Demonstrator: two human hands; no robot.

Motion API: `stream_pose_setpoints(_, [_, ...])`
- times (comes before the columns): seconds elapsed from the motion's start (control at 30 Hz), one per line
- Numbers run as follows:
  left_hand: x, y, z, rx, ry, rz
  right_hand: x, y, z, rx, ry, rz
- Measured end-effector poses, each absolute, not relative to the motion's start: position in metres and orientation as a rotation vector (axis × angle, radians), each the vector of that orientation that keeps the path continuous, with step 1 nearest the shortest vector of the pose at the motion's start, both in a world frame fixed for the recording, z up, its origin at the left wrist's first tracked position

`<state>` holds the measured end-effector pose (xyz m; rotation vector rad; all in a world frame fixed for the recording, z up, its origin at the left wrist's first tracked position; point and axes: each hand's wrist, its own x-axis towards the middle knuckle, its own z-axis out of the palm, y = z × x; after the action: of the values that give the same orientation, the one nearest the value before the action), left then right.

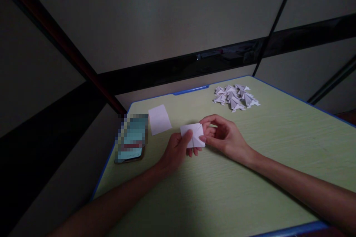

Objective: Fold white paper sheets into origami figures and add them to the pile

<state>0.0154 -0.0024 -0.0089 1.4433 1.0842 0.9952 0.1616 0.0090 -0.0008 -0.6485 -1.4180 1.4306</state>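
Note:
A small folded piece of white paper [197,130], roughly square with crease lines on its face, is held above the middle of the table. My left hand [176,150] grips its left part, the thumb lying across the front and the fingers behind. At the right edge, my right hand [222,133] pinches the paper between thumb and fingers. Behind my hands, to the right, lies a group of several folded white paper figures [233,97]. One flat white sheet of paper [160,119] rests to the left of my hands.
A phone [132,139], its screen lit and blurred out, lies at the table's left edge. The pale green table [278,155] has a blue rim and a blue handle-like strip [191,90] at its far side. Behind it stand light panels with a dark band [178,64].

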Motion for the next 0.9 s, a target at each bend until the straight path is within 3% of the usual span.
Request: stream_pose_setpoints(0.9, [0.0132, -0.0016, -0.0101, 1.347, 1.061, 1.061, 0.1625, 0.012, 0.004, -0.822, -1.385, 1.287])
